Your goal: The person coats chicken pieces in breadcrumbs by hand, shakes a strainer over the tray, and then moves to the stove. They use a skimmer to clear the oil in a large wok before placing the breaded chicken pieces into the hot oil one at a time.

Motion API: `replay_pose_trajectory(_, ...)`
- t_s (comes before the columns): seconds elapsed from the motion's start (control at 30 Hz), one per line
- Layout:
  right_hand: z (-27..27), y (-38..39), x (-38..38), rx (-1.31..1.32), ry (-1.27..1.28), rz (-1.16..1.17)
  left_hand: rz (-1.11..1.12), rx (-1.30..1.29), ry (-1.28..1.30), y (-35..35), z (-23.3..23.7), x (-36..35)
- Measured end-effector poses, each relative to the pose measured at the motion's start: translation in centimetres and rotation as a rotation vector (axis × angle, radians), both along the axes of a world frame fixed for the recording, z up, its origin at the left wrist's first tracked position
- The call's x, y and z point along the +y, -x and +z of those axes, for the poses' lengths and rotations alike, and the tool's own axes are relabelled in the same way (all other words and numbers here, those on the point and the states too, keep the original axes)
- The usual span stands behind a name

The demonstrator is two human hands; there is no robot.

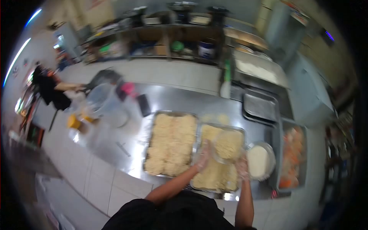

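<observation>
A clear round bowl (238, 138) of pale yellow crumbs is between my two hands, over a metal tray (194, 183) spread with the same crumbs (214, 172). My left hand (204, 156), in a thin clear glove, is closed at the bowl's left side. On its lower right rim is my right hand (242, 166), also gloved, with the fingers bent round the edge. Motion blur hides the exact finger contact. To the left lies a second tray (147, 163) packed with crumb-coated pieces (170, 143). A round bowl of white powder (259, 161) stands just right of my right hand.
At the right end is a grey tub (304, 153) of orange and pale pieces. Stacked metal trays (261, 105) lie behind. Clear plastic containers (101, 97) and yellow-lidded jars (74, 122) stand left. Another person (53, 90) is at the far left, an arm reaching toward a dark pan.
</observation>
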State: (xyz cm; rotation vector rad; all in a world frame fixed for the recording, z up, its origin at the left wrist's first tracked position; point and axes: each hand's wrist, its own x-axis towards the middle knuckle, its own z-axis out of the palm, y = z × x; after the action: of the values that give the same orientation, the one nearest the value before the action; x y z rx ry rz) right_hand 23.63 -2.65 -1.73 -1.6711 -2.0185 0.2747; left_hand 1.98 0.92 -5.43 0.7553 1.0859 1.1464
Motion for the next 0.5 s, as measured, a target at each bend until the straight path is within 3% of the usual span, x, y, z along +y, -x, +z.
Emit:
replay_pose_trajectory(0.07, 0.1, 0.6, 0.4, 0.115, 0.101, -0.039, -0.053, -0.175, -0.009, 0.9, 1.4, 0.1)
replay_pose_trajectory(0.13, 2.3, 1.7, 0.1, 0.148, -0.117, -0.209, -0.099, -0.264, 0.021, 0.8, 7.4, -0.7)
replay_pose_trajectory(0.2, 1.2, 0.8, 0.0, -0.079, -0.085, -0.083, -0.065, -0.306, 0.146, -0.1, 7.0, -0.7)
replay_pose_trajectory(0.23, 1.3, 0.8, 0.1, 0.036, 0.097, -0.135, -0.040, -0.320, 0.206, 0.1, 6.9, -0.5)
replay_pose_trajectory(0.27, 3.0, 1.4, 0.3, 0.138, 0.270, -0.207, -0.199, -0.028, 0.119, 1.3, 9.2, -1.1)
replay_pose_trajectory(0.33, -2.3, -0.4, 1.3, 0.329, 0.349, -0.202, -0.098, -0.134, 0.073, 0.2, 8.4, -0.7)
replay_pose_trajectory(0.4, -0.1, 0.6, 0.6, -0.026, 0.150, -0.072, -0.094, -0.319, 0.018, 0.2, 3.8, -0.6)
replay_pose_trajectory(0.5, 1.2, 1.2, 0.4, -0.212, 0.124, -0.267, -0.168, -0.364, -0.170, 1.0, 3.5, -0.5)
